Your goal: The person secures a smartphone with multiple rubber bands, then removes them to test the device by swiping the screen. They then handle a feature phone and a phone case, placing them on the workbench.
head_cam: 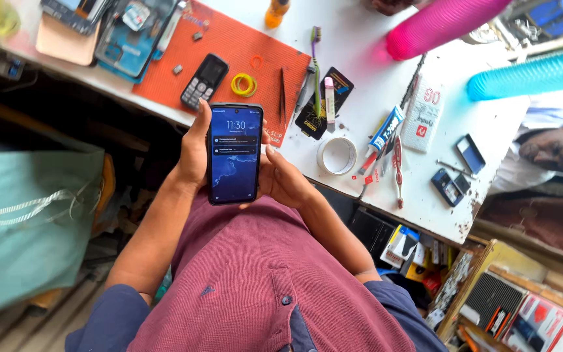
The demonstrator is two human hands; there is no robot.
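Note:
I hold a black smartphone (234, 154) upright over my lap, its screen lit with a blue wallpaper and two notification bars. My left hand (193, 151) grips its left edge, fingers curled up along the side. My right hand (284, 177) cups the right edge and lower back of the phone, thumb near the screen's edge. The phone hangs just in front of the white worktable (360, 39).
On the table lie an orange mat (229, 45) with a small keypad phone (204, 81), yellow rubber bands (244, 84), tweezers (282, 95), toothbrushes, a glue tube (386, 129), a tape roll (336, 155) and small black parts. Pink and teal ribbed tubes lie at the far right. A teal bag sits left.

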